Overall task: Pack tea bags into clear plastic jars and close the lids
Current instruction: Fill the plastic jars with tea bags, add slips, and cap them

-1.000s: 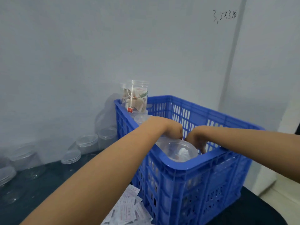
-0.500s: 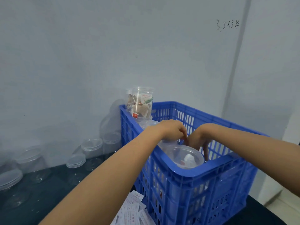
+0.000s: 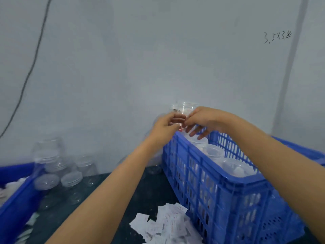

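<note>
Now both hands, left [image 3: 166, 125] and right [image 3: 202, 121], grasp jar [image 3: 187, 108] above crate [image 3: 228, 184] corner.

Wall: pale grey-white wall [image 3: 140, 59], plain and smooth, fills the upper part of the view
Corner: a grey vertical strip [image 3: 290, 73] runs down the wall on the right, where a second wall face [image 3: 314, 67] begins
Writing: dark handwritten figures [image 3: 277, 37] high on the wall, just left of the strip
Cable: a thin dark cable [image 3: 29, 67] hangs in a curve down the wall on the left
Surface: dark surface [image 3: 153, 191] meets the foot of the wall
Light: soft, even and cool, with faint shadows on the wall near its foot
</note>
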Demonstrator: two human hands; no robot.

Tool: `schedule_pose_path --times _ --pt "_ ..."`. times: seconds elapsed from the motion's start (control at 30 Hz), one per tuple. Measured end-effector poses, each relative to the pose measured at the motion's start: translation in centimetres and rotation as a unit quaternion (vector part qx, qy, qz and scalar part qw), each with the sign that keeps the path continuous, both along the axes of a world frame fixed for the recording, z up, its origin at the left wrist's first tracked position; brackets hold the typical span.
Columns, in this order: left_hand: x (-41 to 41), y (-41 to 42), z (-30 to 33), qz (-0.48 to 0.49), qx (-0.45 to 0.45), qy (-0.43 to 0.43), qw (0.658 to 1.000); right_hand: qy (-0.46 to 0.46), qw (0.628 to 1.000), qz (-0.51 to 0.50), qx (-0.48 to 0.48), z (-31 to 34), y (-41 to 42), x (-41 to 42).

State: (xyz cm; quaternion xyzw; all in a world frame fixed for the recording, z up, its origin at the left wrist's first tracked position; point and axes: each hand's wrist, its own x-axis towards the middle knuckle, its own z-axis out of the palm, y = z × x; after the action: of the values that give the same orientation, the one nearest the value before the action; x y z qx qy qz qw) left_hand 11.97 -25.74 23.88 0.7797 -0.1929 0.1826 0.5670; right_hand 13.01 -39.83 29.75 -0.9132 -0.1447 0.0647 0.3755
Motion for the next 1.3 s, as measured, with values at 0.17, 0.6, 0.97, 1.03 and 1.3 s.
schedule_pose_path --times 0.17,0.6,0.97,1.03,1.3 --pt "-5.1 7.4 -3.8 0.042 -0.119 0.057 0.990 0.021 0.996 0.050 0.065 -3.4 7.2 -3.4" --pt "-6.3 21.7 -19.5 0.274 -0.148 0.227 0.923 0.119 0.965 -0.109 0.205 -19.3 15.3 2.0" --pt "4.9 17.6 -18.9 0.296 0.194 0.098 0.930 0.120 0.948 -0.101 0.277 -22.7 16.1 7.8" --pt "6.5 17.0 -18.6 0.327 0.284 0.081 0.898 0.109 0.957 -0.066 0.260 -22.6 16.1 8.5" --pt "11.5 15.5 -17.0 0.331 0.467 0.222 0.789 0.037 0.992 0.025 0.117 -21.4 17.2 11.2"
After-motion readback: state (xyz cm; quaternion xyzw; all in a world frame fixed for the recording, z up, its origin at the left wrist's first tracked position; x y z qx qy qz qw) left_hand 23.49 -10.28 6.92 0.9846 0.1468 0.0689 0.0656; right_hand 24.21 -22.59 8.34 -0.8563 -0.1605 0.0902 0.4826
